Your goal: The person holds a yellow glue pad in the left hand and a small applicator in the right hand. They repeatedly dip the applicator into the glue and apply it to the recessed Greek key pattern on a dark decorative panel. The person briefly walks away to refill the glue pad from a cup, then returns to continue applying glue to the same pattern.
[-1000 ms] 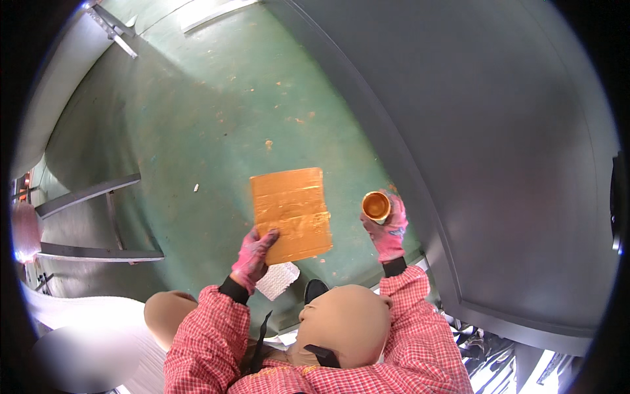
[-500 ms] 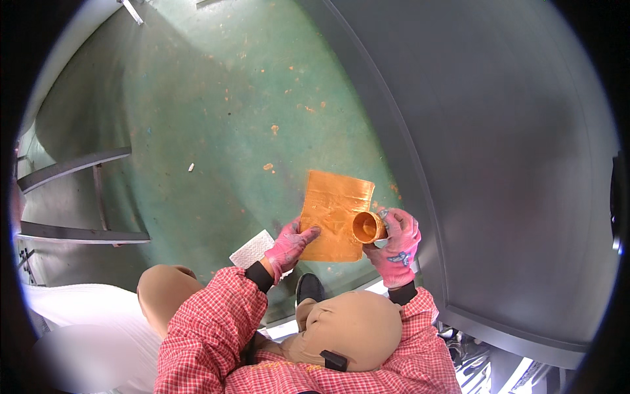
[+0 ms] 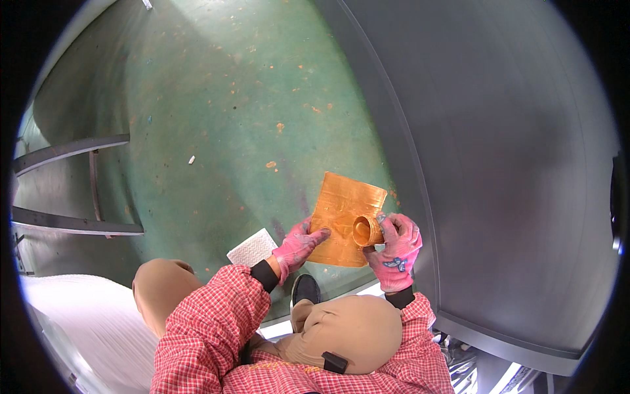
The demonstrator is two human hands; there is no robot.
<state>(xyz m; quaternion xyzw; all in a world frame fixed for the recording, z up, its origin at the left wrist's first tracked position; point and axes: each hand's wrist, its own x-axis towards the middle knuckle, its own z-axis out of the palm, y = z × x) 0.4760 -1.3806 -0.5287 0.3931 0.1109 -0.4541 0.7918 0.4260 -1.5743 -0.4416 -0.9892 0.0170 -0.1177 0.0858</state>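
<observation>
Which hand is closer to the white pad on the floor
Left. The left hand, holding the orange sheet, is just right of the white pad; the right hand, gripping the cup, is farther right.

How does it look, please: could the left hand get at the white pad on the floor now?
Probably not at once: the left hand is gripping the orange sheet and would likely need freeing first, though nothing seems to lie on the white pad.
</observation>
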